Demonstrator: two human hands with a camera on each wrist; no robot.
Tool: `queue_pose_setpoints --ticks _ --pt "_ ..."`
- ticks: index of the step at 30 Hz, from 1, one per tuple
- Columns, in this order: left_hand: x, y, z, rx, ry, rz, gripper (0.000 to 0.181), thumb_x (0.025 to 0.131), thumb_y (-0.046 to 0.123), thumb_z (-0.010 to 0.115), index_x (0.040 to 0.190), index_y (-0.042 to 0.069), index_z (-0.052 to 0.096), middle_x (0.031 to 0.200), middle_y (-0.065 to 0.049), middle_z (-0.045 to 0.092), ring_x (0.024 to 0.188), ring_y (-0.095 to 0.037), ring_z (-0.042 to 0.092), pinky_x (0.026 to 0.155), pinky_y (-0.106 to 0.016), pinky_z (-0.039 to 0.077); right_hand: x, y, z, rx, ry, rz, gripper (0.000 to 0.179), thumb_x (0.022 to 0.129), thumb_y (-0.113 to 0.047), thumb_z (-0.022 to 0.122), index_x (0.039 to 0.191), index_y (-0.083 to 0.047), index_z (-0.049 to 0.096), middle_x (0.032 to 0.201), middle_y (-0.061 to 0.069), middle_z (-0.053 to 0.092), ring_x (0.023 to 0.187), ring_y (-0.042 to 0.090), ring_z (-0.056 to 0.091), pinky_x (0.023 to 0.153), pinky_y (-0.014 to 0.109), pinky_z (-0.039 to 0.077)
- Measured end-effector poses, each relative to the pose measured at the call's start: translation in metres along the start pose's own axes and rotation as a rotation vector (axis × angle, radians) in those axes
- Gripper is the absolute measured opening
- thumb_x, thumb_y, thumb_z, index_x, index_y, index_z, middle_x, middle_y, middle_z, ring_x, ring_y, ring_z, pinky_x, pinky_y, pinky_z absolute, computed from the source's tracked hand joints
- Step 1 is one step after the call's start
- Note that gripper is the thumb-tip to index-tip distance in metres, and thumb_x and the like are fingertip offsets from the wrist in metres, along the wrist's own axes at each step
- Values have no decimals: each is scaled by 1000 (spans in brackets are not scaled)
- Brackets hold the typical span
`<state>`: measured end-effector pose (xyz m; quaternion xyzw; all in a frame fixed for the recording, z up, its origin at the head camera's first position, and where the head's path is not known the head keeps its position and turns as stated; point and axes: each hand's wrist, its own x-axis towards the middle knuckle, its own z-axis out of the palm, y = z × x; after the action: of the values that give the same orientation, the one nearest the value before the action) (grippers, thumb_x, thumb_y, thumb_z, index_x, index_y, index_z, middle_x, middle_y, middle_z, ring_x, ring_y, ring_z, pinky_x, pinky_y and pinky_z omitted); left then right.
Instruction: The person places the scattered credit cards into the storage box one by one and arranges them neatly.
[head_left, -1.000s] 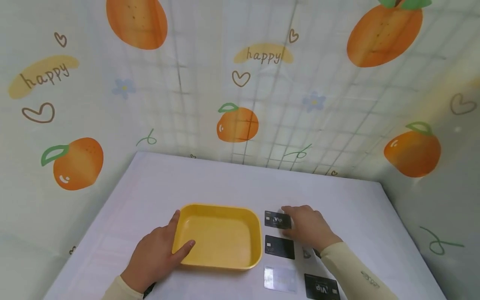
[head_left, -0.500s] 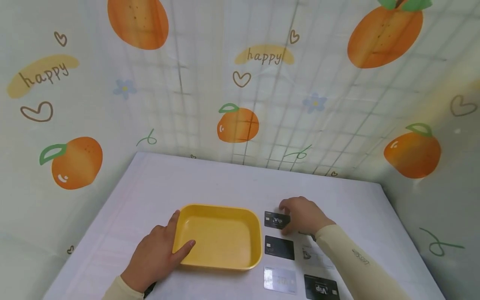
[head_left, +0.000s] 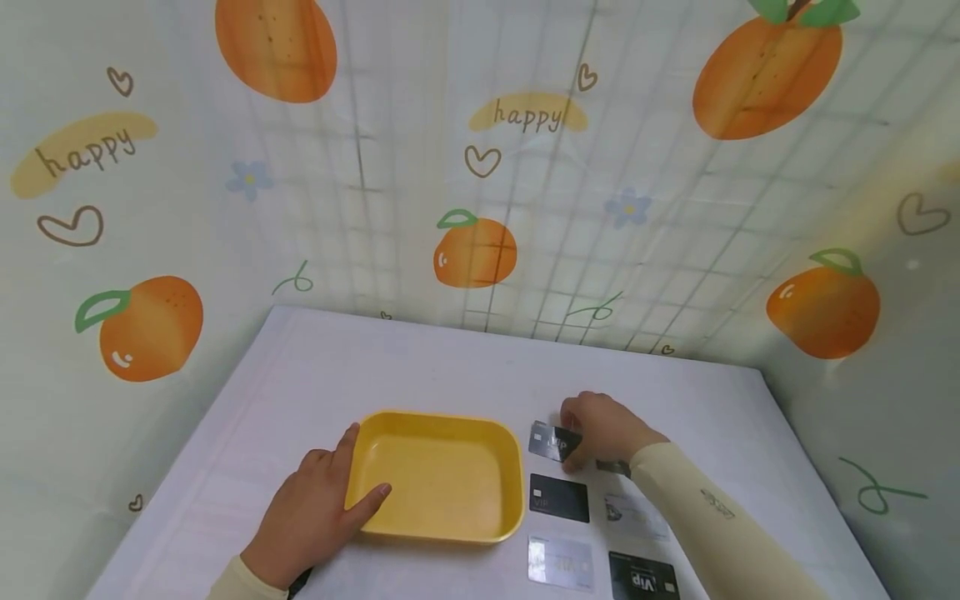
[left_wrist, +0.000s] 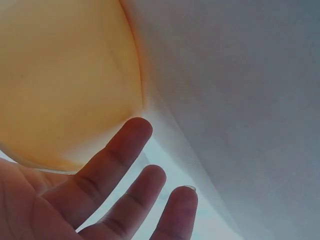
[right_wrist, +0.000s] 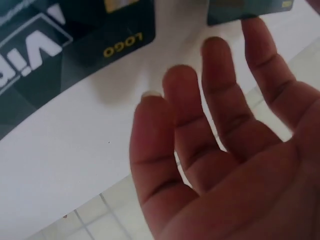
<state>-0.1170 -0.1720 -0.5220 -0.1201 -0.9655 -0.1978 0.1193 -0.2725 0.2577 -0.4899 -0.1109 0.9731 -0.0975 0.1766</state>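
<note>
My left hand rests against the left side of a yellow tray, thumb over its near-left rim. In the left wrist view its fingers are straight and spread, with a fingertip at the tray's outer wall. My right hand pinches a dark VIP card at its right end; the card tilts and catches light, and the pinching fingertips are partly hidden. In the right wrist view, a card edge shows beyond the fingers, and a larger Vip card lies to their left.
Nearest the held card lies a black VIP card. Below it are a silvery card and a black Vip card. A pale card and a dark card lie partly under my right arm. A printed curtain surrounds the white table.
My right hand has shifted slightly back and left, its fingers closing on the card. That card has tilted from lying flat. The left hand and the tray stay in place.
</note>
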Motion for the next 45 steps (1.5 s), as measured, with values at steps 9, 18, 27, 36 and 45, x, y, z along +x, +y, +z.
queue_pose_setpoints --ticks 9,18,27,36,45 --pt "1 2 -4 -11 9 12 95 97 69 62 159 0 40 112 -19 71 104 -35 67 73 -49 58 -15 -7 1 73 46 -55 53 64 -24 105 101 -23 66 91 -3 63 87 21 59 86 44 57" --pt "1 3 -4 -8 15 13 96 97 70 62 159 -1 41 112 -19 72 104 -35 67 75 -50 58 -21 -4 9 90 91 -51 50 69 -27 100 109 -23 70 105 -3 64 95 21 58 94 47 57" --pt "2 1 -1 3 -4 -4 98 96 74 59 159 1 41 103 -15 73 93 -32 69 71 -49 57 -29 -7 7 49 152 -33 46 72 -36 93 111 -19 74 105 -2 68 93 21 60 89 46 57" --pt "1 -2 0 -10 -9 -9 99 96 76 57 160 3 40 89 -10 70 80 -27 67 64 -45 55 -43 -36 -11 88 356 -119 42 79 -41 86 111 -17 75 102 -2 71 90 22 63 81 42 58" --pt "1 -6 0 -30 -32 -37 102 93 81 53 162 7 38 78 -3 64 73 -21 63 63 -41 52 -64 -122 -31 -114 434 -418 48 77 -49 85 113 -20 73 96 -9 70 83 12 59 74 35 54"
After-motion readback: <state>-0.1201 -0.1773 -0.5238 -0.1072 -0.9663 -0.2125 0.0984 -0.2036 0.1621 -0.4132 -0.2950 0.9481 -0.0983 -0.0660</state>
